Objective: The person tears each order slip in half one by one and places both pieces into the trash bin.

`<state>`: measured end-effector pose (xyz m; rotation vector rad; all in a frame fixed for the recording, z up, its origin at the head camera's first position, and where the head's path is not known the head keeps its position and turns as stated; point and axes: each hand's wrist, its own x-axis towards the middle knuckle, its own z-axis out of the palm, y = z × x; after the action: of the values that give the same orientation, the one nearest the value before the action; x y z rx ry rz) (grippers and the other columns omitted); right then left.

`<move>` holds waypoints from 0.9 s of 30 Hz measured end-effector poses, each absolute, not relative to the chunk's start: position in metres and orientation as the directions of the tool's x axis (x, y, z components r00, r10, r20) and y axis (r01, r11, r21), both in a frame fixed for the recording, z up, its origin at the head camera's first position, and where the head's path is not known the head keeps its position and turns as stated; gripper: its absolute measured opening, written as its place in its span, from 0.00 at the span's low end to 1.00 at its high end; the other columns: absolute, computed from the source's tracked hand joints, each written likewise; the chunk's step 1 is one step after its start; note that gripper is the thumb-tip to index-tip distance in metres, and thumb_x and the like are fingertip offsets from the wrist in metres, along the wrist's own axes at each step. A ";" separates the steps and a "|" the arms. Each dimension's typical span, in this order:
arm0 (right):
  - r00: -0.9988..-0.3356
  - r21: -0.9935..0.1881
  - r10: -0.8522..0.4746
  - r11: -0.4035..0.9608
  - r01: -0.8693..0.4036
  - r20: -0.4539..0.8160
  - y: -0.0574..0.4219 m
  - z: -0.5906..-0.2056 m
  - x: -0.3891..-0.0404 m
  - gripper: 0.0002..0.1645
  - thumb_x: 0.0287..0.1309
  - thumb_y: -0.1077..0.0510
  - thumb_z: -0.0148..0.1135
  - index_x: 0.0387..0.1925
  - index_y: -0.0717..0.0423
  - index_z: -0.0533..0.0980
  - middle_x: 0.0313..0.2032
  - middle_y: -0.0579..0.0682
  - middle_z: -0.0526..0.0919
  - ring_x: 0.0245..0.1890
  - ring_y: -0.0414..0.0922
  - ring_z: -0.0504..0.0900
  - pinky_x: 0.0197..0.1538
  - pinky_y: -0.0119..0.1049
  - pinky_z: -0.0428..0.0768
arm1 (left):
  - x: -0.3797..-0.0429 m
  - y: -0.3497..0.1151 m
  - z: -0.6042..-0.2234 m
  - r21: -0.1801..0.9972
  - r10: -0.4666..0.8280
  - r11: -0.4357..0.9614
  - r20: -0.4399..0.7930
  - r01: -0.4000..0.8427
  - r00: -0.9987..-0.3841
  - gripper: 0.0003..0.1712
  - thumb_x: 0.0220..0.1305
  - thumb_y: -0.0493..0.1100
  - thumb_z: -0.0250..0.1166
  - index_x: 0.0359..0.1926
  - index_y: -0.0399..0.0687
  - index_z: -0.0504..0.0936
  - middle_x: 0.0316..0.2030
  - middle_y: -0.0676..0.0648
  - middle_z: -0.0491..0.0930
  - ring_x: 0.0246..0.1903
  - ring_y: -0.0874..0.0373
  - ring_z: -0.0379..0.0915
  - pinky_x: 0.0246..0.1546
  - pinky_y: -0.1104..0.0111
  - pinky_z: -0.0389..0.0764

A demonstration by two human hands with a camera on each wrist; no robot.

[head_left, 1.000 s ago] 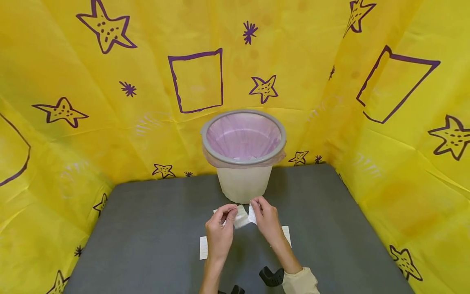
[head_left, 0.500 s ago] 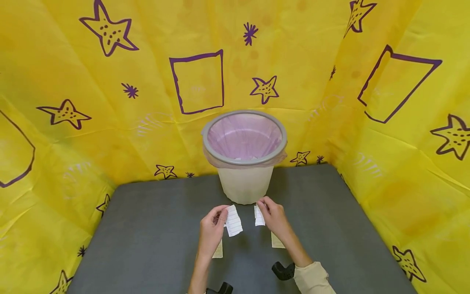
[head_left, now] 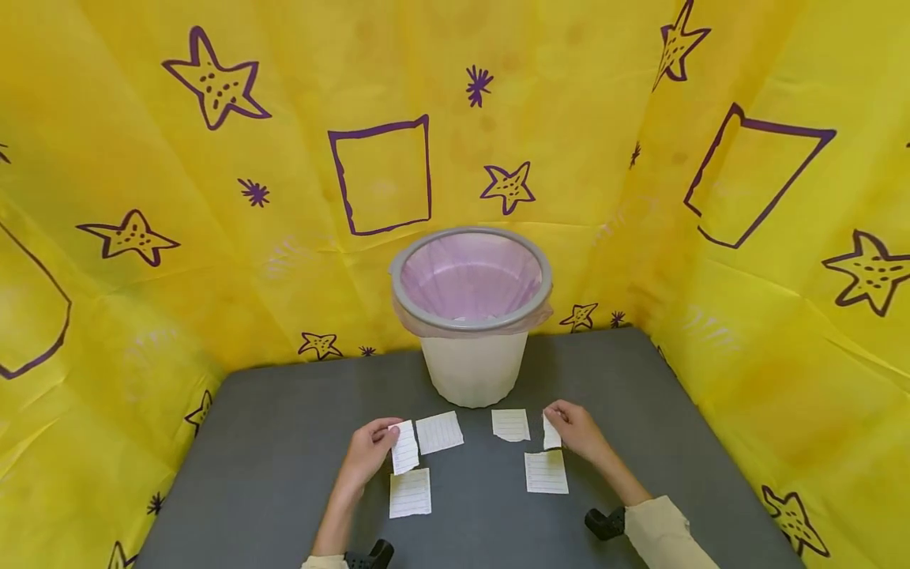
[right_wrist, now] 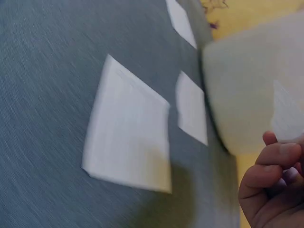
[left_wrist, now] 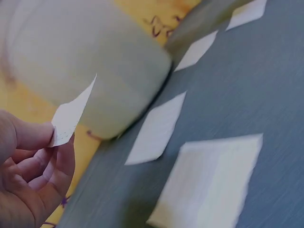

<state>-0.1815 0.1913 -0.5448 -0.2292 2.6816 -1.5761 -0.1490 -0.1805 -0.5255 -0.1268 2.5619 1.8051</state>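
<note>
My left hand (head_left: 367, 449) pinches a torn piece of lined paper (head_left: 405, 448) between thumb and fingers, raised off the table in the left wrist view. Off to the right, my right hand (head_left: 579, 432) pinches a smaller-looking torn paper piece (head_left: 550, 434), partly covered by the fingers. Between and below the hands, more lined paper pieces lie flat: one upper left (head_left: 439, 432), one lower left (head_left: 410, 493), a ragged-edged one (head_left: 510, 424) upper right, and a squarish one (head_left: 546, 472) lower right.
A pale waste bin (head_left: 472, 371) with a grey rim and pinkish liner stands behind the papers. Some white bits show at its bottom. The dark grey table (head_left: 298, 442) meets patterned yellow cloth (head_left: 284, 261) at the back and both sides.
One second ago both hands were close together on paper in front of the bin. They have since moved apart and lower, each with its own torn piece, uncovering the pieces on the table.
</note>
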 end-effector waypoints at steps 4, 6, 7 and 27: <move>-0.996 -0.908 -0.093 0.418 -0.028 -0.012 0.207 -0.537 -0.188 0.18 0.69 0.55 0.54 0.42 0.70 0.77 0.12 0.42 0.65 0.09 0.34 0.63 0.17 0.29 0.64 | -0.156 -0.198 -0.519 0.924 -0.086 0.370 -0.071 -0.097 -0.994 0.14 0.66 0.34 0.60 0.48 0.29 0.81 0.35 0.36 0.85 0.27 0.64 0.75 0.31 0.71 0.77; -0.993 -0.906 -0.109 0.422 -0.015 -0.035 0.212 -0.537 -0.189 0.19 0.69 0.55 0.54 0.43 0.71 0.76 0.12 0.42 0.65 0.09 0.36 0.63 0.17 0.30 0.65 | -0.158 -0.203 -0.520 0.922 -0.084 0.367 -0.095 -0.119 -0.992 0.13 0.65 0.33 0.60 0.48 0.28 0.80 0.34 0.36 0.84 0.27 0.63 0.75 0.31 0.70 0.78; -0.991 -0.901 -0.130 0.434 -0.017 -0.044 0.215 -0.537 -0.190 0.19 0.69 0.54 0.54 0.43 0.71 0.76 0.12 0.42 0.65 0.09 0.36 0.64 0.18 0.30 0.66 | -0.158 -0.204 -0.523 0.923 -0.081 0.362 -0.106 -0.128 -0.991 0.14 0.65 0.33 0.59 0.49 0.27 0.80 0.34 0.36 0.84 0.26 0.62 0.75 0.30 0.70 0.78; -0.934 -0.877 -0.252 0.468 0.110 -0.252 0.287 -0.442 -0.256 0.27 0.75 0.51 0.43 0.55 0.73 0.69 0.19 0.41 0.69 0.17 0.34 0.67 0.23 0.28 0.68 | -0.236 -0.272 -0.417 0.861 0.111 0.488 -0.225 -0.144 -0.968 0.27 0.72 0.45 0.55 0.64 0.29 0.68 0.47 0.38 0.81 0.32 0.64 0.75 0.34 0.70 0.78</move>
<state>-0.2557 0.2869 -0.4420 -0.1199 2.3735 -1.4552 -0.2357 -0.2723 -0.4174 -0.0278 2.4850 1.4726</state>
